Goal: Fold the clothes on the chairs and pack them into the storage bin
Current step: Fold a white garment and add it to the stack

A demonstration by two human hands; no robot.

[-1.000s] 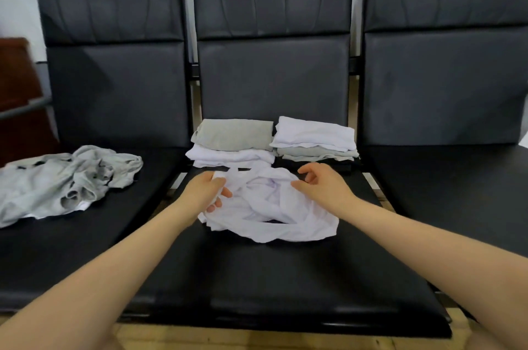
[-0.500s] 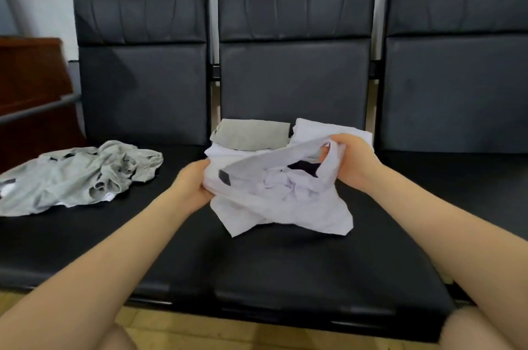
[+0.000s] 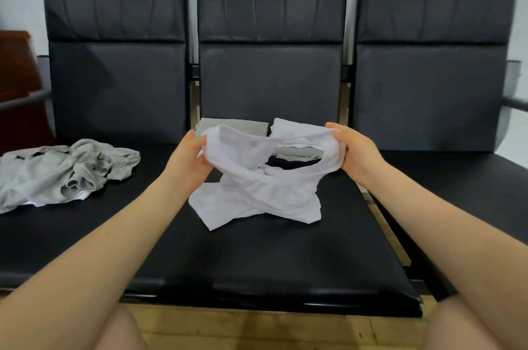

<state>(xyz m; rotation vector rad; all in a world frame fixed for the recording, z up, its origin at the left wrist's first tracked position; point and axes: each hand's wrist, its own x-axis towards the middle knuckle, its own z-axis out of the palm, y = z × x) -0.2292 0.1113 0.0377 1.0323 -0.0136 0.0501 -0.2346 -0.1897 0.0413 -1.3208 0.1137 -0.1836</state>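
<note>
A white garment (image 3: 257,192) hangs twisted over the middle chair seat (image 3: 257,258), its lower part resting on the seat. My left hand (image 3: 188,158) grips its waistband at the left end and my right hand (image 3: 354,149) grips the right end, stretching the opening between them. Behind the garment, partly hidden, stand two stacks of folded clothes: one topped by a grey piece (image 3: 234,125), one by a white piece (image 3: 294,126). A crumpled grey garment (image 3: 60,172) lies on the left chair seat. No storage bin is in view.
Three black padded chairs stand side by side against a pale wall; the right seat (image 3: 457,186) holds nothing. A dark red-brown cabinet (image 3: 14,78) stands at the far left behind a metal armrest. Wooden floor shows below the seat edge.
Both hands have lifted the white garment off the seat and moved apart, pulling its waistband open and taut. The view has shifted slightly.
</note>
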